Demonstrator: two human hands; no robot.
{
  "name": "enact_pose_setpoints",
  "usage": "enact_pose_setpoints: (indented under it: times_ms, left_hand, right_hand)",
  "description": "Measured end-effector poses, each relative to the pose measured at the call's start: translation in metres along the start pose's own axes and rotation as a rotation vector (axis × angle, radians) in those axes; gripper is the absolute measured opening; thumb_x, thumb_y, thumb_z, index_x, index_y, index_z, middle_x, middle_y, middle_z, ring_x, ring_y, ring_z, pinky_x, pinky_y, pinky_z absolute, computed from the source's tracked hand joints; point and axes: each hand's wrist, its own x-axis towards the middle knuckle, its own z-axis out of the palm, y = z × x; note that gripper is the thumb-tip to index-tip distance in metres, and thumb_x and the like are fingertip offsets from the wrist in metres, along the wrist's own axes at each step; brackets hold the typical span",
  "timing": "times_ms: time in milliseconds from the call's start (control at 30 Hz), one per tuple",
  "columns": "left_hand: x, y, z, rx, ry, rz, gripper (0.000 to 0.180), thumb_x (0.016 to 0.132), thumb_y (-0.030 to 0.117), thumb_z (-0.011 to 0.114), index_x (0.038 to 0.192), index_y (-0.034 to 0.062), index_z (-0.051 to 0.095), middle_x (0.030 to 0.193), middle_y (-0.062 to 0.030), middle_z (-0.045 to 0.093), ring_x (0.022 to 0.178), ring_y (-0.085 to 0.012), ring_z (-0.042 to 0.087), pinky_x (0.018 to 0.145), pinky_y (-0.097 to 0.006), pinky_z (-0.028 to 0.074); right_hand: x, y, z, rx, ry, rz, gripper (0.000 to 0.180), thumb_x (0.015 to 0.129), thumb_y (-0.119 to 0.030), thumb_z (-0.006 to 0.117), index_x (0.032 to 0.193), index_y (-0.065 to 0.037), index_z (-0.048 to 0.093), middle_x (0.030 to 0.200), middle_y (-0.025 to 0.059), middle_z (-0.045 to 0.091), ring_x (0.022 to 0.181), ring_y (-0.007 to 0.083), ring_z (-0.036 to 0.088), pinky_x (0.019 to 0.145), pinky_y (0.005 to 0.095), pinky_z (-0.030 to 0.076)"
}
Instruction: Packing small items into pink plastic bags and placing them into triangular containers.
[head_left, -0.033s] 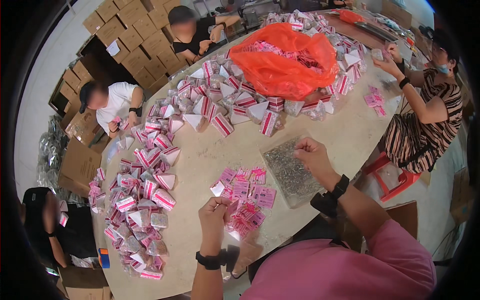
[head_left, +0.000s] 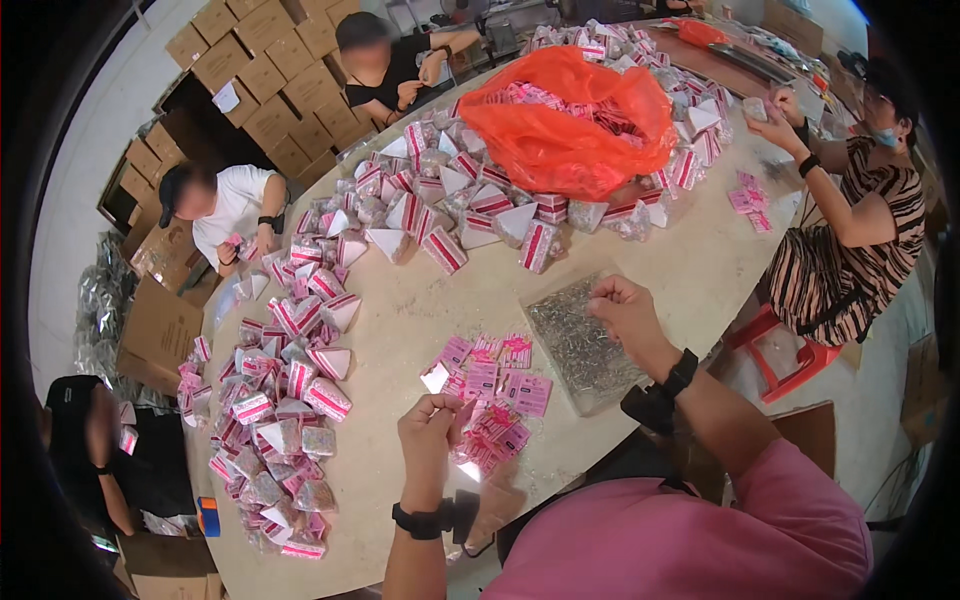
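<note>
My left hand (head_left: 425,440) pinches a small pink card (head_left: 463,418) between thumb and fingers, held edge-up above the table. Just beside it lies a loose heap of pink printed cards (head_left: 520,392), some overlapping. My right hand (head_left: 630,315) hovers over a shallow clear tray (head_left: 553,365), its fingertips pressed together. Whatever sits between those fingertips is too small to make out. Inside the tray is a spread of tiny metal pieces (head_left: 585,350), whose exact kind I cannot tell.
Small filled plastic packs with pink-and-white cards (head_left: 300,315) line the table's left and far sides. A red plastic bag (head_left: 570,170) of pink packs stands at the back. Several people sit around the table; a red stool (head_left: 785,350) is at right. Cardboard boxes (head_left: 265,75) are stacked behind.
The pink card in my left hand has turned slightly, showing narrower now. A bright glint appears at the heap's near edge. Both hands stay almost in place.
</note>
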Motion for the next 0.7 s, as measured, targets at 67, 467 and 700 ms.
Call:
enact_pose_setpoints:
  times_ms: [67, 467, 700]
  left_hand:
    - [-0.002, 0.002, 0.003, 0.001, -0.007, -0.012, 0.014, 0.078, -0.002, 0.048, 0.083, -0.0022, 0.062, 0.061, -0.0003, 0.052, 0.044, -0.0042, 0.039, 0.040, -0.019, 0.026]
    - [-0.006, 0.004, 0.013, 0.074, -0.029, -0.053, 0.021, 0.079, 0.000, 0.048, 0.092, -0.0065, 0.064, 0.067, -0.0021, 0.056, 0.049, -0.0049, 0.043, 0.044, -0.019, 0.031]
    - [-0.007, -0.004, 0.015, 0.075, -0.039, -0.063, 0.022, 0.079, 0.002, 0.051, 0.095, -0.0041, 0.065, 0.070, -0.0014, 0.058, 0.048, -0.0056, 0.046, 0.043, -0.019, 0.033]
  right_hand:
    - [0.001, 0.004, -0.002, 0.155, 0.017, 0.061, 0.009, 0.082, -0.004, 0.061, 0.088, -0.003, 0.055, 0.074, 0.0045, 0.058, 0.044, 0.0042, 0.041, 0.037, 0.0200, 0.030]
    - [0.018, 0.048, -0.029, -0.465, -0.017, -0.272, 0.008, 0.079, -0.003, 0.061, 0.085, -0.002, 0.056, 0.070, 0.0021, 0.055, 0.044, 0.0059, 0.040, 0.038, 0.0221, 0.028]
    - [0.009, 0.026, -0.019, 0.083, 0.018, 0.114, 0.009, 0.079, -0.001, 0.061, 0.085, -0.003, 0.056, 0.071, 0.0062, 0.058, 0.042, 0.0063, 0.042, 0.035, 0.0215, 0.031]
